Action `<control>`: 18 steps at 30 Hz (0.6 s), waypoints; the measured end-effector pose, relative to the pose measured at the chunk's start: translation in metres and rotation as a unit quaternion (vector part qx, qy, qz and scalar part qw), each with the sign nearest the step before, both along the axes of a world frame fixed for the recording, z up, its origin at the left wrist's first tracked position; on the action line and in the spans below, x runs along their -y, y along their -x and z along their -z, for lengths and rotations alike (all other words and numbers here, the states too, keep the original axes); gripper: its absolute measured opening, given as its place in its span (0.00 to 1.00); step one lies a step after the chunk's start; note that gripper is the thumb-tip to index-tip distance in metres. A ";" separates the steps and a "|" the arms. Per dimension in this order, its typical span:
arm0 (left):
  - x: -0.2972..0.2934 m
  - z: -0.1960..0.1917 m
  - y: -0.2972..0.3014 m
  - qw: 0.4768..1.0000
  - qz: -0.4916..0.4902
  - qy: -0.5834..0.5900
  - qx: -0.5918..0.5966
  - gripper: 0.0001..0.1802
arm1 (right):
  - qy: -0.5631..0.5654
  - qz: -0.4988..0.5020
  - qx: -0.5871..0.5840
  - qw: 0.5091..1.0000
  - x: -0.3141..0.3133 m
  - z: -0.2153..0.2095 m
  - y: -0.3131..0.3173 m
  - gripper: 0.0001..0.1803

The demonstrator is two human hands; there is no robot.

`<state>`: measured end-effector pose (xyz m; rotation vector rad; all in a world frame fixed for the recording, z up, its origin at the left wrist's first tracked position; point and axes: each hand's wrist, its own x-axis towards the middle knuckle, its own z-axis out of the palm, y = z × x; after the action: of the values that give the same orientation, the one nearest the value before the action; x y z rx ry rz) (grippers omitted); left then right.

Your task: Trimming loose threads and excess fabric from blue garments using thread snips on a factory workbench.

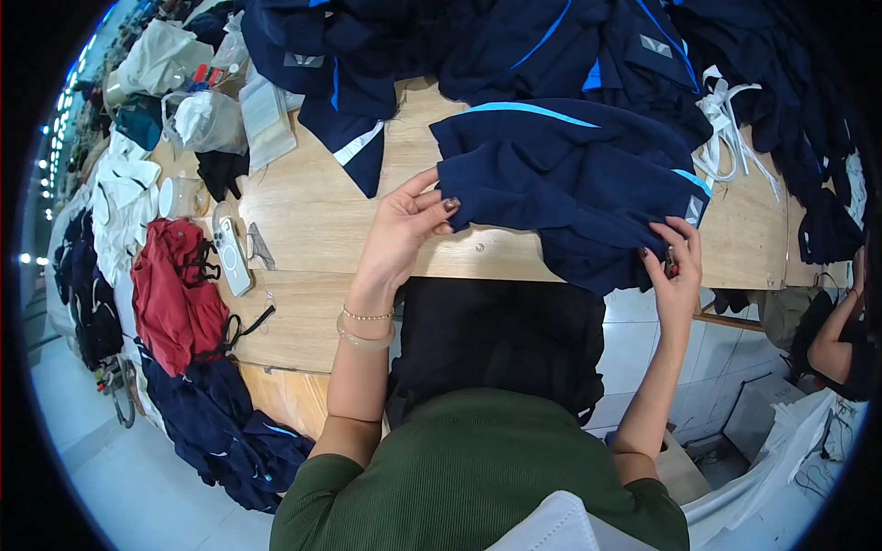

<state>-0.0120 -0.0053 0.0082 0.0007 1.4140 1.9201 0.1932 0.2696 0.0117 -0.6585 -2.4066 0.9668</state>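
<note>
A navy garment piece (570,174) with light blue stripes and a small grey patch lies partly on the wooden table (322,211), its lower part hanging at the near edge. My left hand (413,216) pinches the garment's left end between thumb and fingers. At its right side, below the patch, my right hand (675,257) has thumb and fingers closed on the fabric; something small and red shows by these fingertips, too small to tell apart from a nail.
More navy garments (367,46) are heaped along the far side. White cords (721,129) lie at the right. On the left are a red bag (175,294), a phone (233,257), a clear tub (179,197) and plastic bags (207,121). Another person's arm (836,340) shows at far right.
</note>
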 end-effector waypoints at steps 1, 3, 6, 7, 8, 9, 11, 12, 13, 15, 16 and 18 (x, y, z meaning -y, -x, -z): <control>-0.003 -0.003 -0.003 1.000 0.020 -0.017 -0.012 0.27 | 0.030 0.017 0.004 0.999 0.004 -0.009 0.002 0.14; -0.003 -0.002 -0.007 0.998 0.037 -0.042 -0.012 0.35 | 0.062 0.031 -0.023 0.997 0.013 -0.023 0.010 0.12; -0.022 -0.015 -0.020 0.996 0.057 -0.065 -0.034 0.36 | 0.045 -0.002 -0.098 0.994 0.031 -0.029 0.028 0.13; -0.029 -0.019 -0.028 0.995 0.061 -0.045 -0.067 0.36 | 0.093 -0.030 -0.082 0.992 0.046 -0.035 0.037 0.13; -0.034 -0.024 -0.036 0.995 0.062 -0.047 -0.066 0.36 | 0.143 -0.060 -0.066 0.986 0.064 -0.041 0.047 0.13; -0.040 -0.030 -0.044 0.992 0.089 -0.065 -0.059 0.37 | 0.133 -0.071 -0.052 0.987 0.080 -0.043 0.057 0.13; -0.050 -0.046 -0.053 0.976 0.185 -0.062 -0.099 0.39 | 0.119 -0.061 -0.045 0.990 0.093 -0.040 0.073 0.12; -0.056 -0.046 -0.058 0.973 0.189 -0.087 -0.098 0.40 | 0.115 -0.042 -0.051 0.991 0.093 -0.031 0.075 0.11; -0.058 -0.044 -0.061 0.980 0.163 -0.082 -0.074 0.38 | 0.202 -0.003 -0.054 0.978 0.091 -0.024 0.074 0.10; -0.058 -0.039 -0.062 0.987 0.136 -0.076 -0.048 0.37 | 0.424 -0.015 -0.085 0.902 0.078 -0.027 0.066 0.07; -0.058 -0.037 -0.060 0.987 0.123 -0.061 -0.084 0.35 | 0.550 0.001 -0.073 0.832 0.072 -0.029 0.060 0.08; -0.058 -0.034 -0.056 0.986 0.111 -0.046 -0.119 0.33 | 0.569 -0.012 -0.077 0.819 0.068 -0.025 0.057 0.08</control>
<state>0.0436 0.0530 0.0426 0.4274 1.4098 1.8415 0.1364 0.2019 0.0367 -0.8485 -1.4697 2.3644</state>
